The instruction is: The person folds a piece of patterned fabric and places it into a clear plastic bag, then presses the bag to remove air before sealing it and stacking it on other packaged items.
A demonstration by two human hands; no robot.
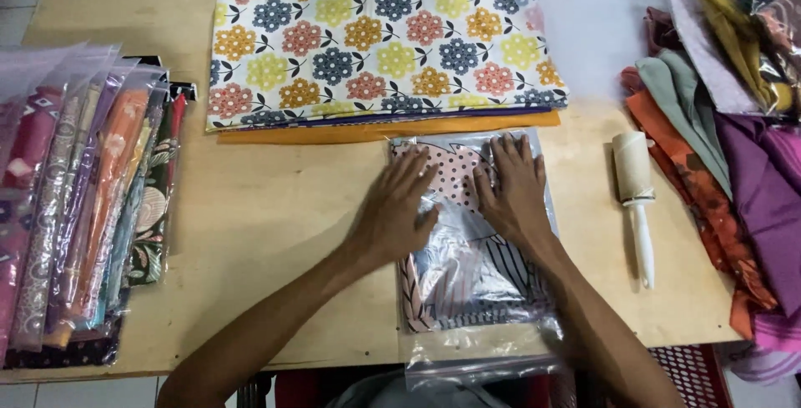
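Your left hand [399, 208] and right hand [511, 191] press flat, fingers spread and gripping nothing, on a clear bag [471, 249] of patterned cloth overhanging the bench's [275, 208] near edge; bare wood lies left, a lint roller [636, 199] right.

left hand [399, 208], right hand [511, 189], palms down, flat
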